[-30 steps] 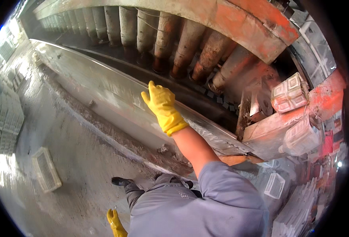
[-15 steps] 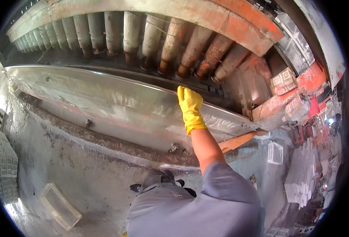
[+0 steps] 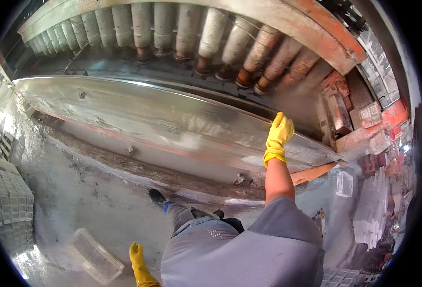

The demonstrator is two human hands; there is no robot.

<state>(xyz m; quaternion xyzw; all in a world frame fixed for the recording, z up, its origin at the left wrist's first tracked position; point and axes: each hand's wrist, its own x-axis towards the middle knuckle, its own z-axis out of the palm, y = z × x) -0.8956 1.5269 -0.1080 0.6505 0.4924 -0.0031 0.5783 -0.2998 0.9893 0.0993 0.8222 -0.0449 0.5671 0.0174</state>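
Note:
My right hand (image 3: 281, 130), in a yellow rubber glove, is closed at the top edge of a long metal side panel (image 3: 172, 117). Its fingers bend over the rim towards the inside, and their tips are partly hidden. The panel's wet-looking face slants down on my side. Low in the picture, my left hand (image 3: 138, 256), gloved in the same yellow, hangs at my left side with its fingers loosely stretched out and holds nothing. A pale plastic crate (image 3: 96, 256) on the floor is the nearest thing to it.
Behind the panel stands a row of thick upright pipes (image 3: 188, 33) under a curved, paint-worn beam (image 3: 278, 19). Stacked pale crates (image 3: 10, 201) are at the left. A small white basket (image 3: 345, 184) and a stack of white slabs (image 3: 371, 208) lie at the right. A low kerb (image 3: 139, 167) runs along the floor.
My right hand has moved right along the panel's rim. My left hand has come further into view at the bottom. One shoe now shows further out to the left, and the view has shifted.

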